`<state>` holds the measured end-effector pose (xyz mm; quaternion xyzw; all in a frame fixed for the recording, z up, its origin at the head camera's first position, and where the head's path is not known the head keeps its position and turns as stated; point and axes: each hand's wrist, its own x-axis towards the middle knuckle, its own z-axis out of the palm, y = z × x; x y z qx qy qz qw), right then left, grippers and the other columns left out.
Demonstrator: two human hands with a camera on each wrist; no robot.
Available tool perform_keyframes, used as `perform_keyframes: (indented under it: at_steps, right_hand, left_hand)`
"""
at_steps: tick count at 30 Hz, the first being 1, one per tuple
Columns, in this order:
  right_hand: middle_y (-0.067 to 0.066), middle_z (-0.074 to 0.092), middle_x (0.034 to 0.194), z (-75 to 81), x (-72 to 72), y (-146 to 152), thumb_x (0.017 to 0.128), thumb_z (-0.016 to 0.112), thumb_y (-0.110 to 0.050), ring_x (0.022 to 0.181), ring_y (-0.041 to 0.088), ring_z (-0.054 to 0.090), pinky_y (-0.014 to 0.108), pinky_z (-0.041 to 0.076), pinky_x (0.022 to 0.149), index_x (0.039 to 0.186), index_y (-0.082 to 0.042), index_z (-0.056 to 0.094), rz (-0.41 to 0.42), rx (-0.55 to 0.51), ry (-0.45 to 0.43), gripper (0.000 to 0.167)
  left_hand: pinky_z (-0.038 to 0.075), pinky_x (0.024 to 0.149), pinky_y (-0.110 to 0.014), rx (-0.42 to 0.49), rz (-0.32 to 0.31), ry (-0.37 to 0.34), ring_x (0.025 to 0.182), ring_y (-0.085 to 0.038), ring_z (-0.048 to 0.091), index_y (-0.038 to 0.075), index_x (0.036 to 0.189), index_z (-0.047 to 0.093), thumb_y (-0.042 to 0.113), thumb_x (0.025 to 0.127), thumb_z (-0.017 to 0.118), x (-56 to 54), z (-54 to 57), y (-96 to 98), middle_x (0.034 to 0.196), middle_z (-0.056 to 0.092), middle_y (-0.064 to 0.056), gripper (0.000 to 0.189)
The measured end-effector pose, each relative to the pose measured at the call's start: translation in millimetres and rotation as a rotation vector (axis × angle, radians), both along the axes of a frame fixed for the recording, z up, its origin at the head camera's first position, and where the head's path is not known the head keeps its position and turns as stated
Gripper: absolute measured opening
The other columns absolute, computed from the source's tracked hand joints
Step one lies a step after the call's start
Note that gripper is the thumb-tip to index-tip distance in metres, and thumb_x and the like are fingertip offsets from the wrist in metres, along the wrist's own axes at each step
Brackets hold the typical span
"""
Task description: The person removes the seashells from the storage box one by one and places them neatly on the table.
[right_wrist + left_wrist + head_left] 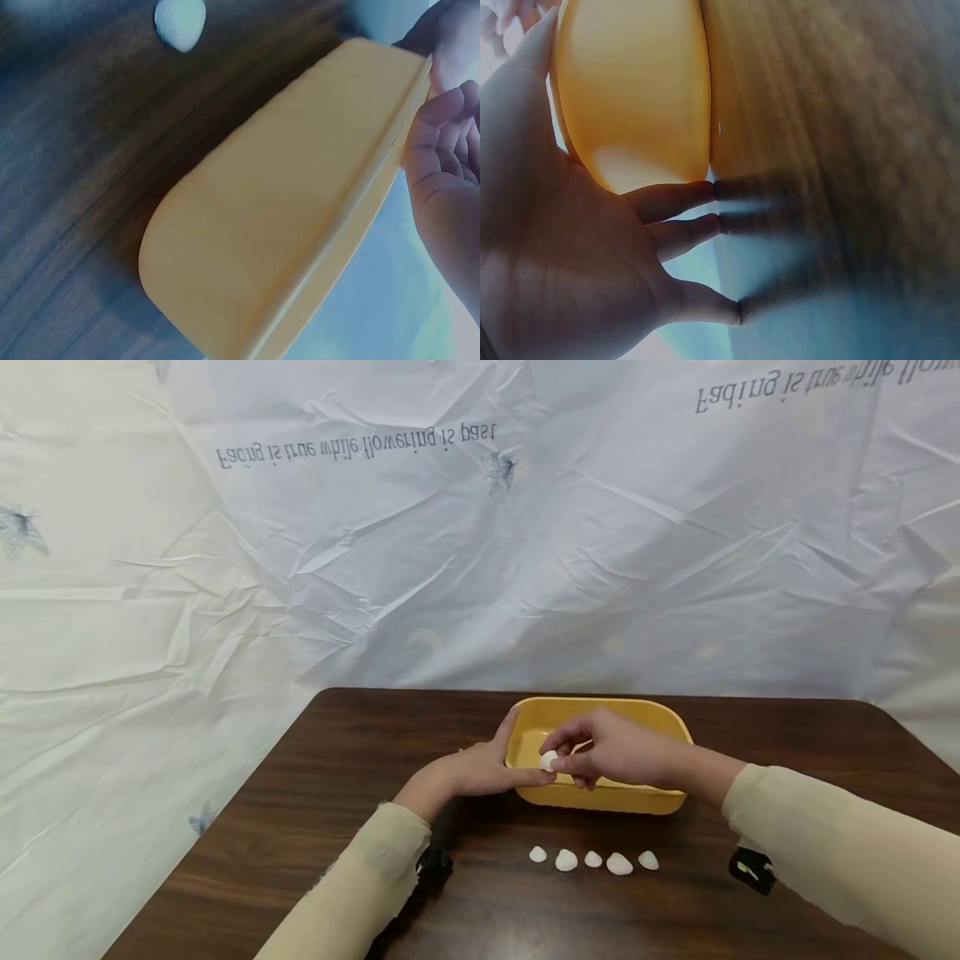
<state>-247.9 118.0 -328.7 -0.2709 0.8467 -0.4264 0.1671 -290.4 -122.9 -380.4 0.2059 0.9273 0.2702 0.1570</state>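
A yellow plastic basin stands on the dark wooden table. My left hand rests against its left end, the thumb lying along the front rim. In the left wrist view the fingers are spread and fairly straight, their tips down at the tabletop. Over the basin, my right hand pinches a small white seashell between thumb and fingertips. Several more white seashells lie in a row in front of the basin. The right wrist view shows the basin's outer wall and one shell.
The brown table reaches back to a hanging white cloth printed with lettering and butterflies. A black device is worn at the right wrist, another at the left.
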Motion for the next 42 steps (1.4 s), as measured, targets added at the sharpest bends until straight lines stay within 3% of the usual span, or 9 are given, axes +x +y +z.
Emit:
perform_keyframes:
  at_steps: [4, 7, 12, 17, 23, 26, 30, 36, 42]
  right_hand:
    - [0.011, 0.068, 0.083, -4.4, 6.9, -4, 0.102, 0.073, -0.019, 0.071, 0.021, 0.062, 0.041, 0.057, 0.071, 0.118, -0.004, 0.075, 0.012, -0.004, 0.006, 0.022]
    - [0.011, 0.066, 0.083, -8.5, 9.5, -6, 0.102, 0.073, -0.02, 0.071, 0.021, 0.061, 0.039, 0.056, 0.071, 0.118, -0.004, 0.074, 0.003, -0.016, -0.002, 0.022]
    - [0.013, 0.065, 0.088, -12.4, 10.4, -9, 0.103, 0.072, -0.018, 0.07, 0.021, 0.059, 0.037, 0.055, 0.068, 0.117, -0.002, 0.074, -0.036, -0.05, -0.017, 0.021]
    - [0.008, 0.062, 0.083, -16.6, 14.1, -11, 0.103, 0.073, -0.021, 0.066, 0.02, 0.059, 0.033, 0.052, 0.062, 0.115, -0.006, 0.076, -0.015, -0.039, 0.052, 0.02]
    - [0.008, 0.065, 0.085, -24.3, 17.3, -9, 0.102, 0.074, -0.029, 0.063, 0.02, 0.061, 0.03, 0.048, 0.056, 0.115, -0.011, 0.077, -0.081, -0.051, 0.123, 0.023]
    - [0.009, 0.068, 0.087, -28.0, 14.7, -4, 0.101, 0.076, -0.032, 0.064, 0.018, 0.06, 0.031, 0.049, 0.058, 0.119, -0.009, 0.077, -0.175, -0.111, 0.095, 0.029]
    - [0.009, 0.068, 0.089, -27.3, 9.5, 8, 0.102, 0.074, -0.027, 0.066, 0.015, 0.057, 0.032, 0.051, 0.061, 0.126, -0.001, 0.072, -0.256, -0.171, 0.057, 0.036]
    - [0.006, 0.068, 0.088, -23.5, 3.9, 7, 0.102, 0.075, -0.026, 0.063, 0.014, 0.055, 0.031, 0.049, 0.057, 0.116, -0.003, 0.077, -0.22, -0.164, 0.054, 0.027]
    - [0.003, 0.061, 0.074, -26.0, 2.2, -3, 0.099, 0.077, -0.022, 0.061, 0.012, 0.053, 0.028, 0.043, 0.051, 0.103, -0.008, 0.08, -0.172, -0.106, 0.121, 0.014]
  left_hand:
    - [0.054, 0.095, -0.041, -0.01, 0.01, -0.012, 0.107, -0.025, 0.07, 0.035, 0.17, -0.017, 0.076, 0.089, 0.067, -0.3, -1.7, -4.8, 0.131, 0.069, -0.016, 0.123]
    - [0.051, 0.086, -0.039, -0.008, 0.014, -0.026, 0.094, -0.024, 0.067, 0.035, 0.17, -0.016, 0.076, 0.089, 0.066, 0.0, -2.7, -7.1, 0.111, 0.07, -0.011, 0.123]
    - [0.05, 0.083, -0.037, 0.003, 0.014, -0.027, 0.09, -0.021, 0.066, 0.035, 0.17, -0.017, 0.076, 0.089, 0.067, 0.5, -4.3, -9.7, 0.104, 0.068, -0.008, 0.124]
    - [0.05, 0.082, -0.037, -0.001, 0.008, -0.024, 0.087, -0.022, 0.066, 0.034, 0.171, -0.015, 0.073, 0.09, 0.067, 0.7, -4.8, -9.2, 0.097, 0.068, -0.008, 0.121]
    - [0.051, 0.086, -0.04, -0.015, 0.006, 0.013, 0.091, -0.024, 0.067, 0.033, 0.171, -0.014, 0.073, 0.091, 0.066, -1.3, -2.9, -4.8, 0.102, 0.07, -0.009, 0.119]
    - [0.053, 0.093, -0.043, -0.02, 0.007, 0.013, 0.104, -0.027, 0.071, 0.038, 0.17, -0.017, 0.078, 0.089, 0.064, -1.6, 0.4, -0.7, 0.123, 0.072, -0.016, 0.121]
    - [0.053, 0.104, -0.047, 0.007, -0.007, 0.024, 0.124, -0.03, 0.069, 0.044, 0.167, -0.021, 0.084, 0.085, 0.064, -2.4, 4.6, 6.5, 0.15, 0.061, -0.021, 0.125]
    - [0.054, 0.101, -0.043, 0.002, 0.006, 0.016, 0.116, -0.027, 0.069, 0.039, 0.168, -0.021, 0.079, 0.087, 0.066, -3.2, 5.9, 7.1, 0.143, 0.066, -0.019, 0.125]
    - [0.054, 0.097, -0.042, 0.0, 0.001, 0.022, 0.113, -0.026, 0.069, 0.036, 0.169, -0.019, 0.078, 0.087, 0.066, -2.5, 4.6, 2.7, 0.144, 0.065, -0.02, 0.125]
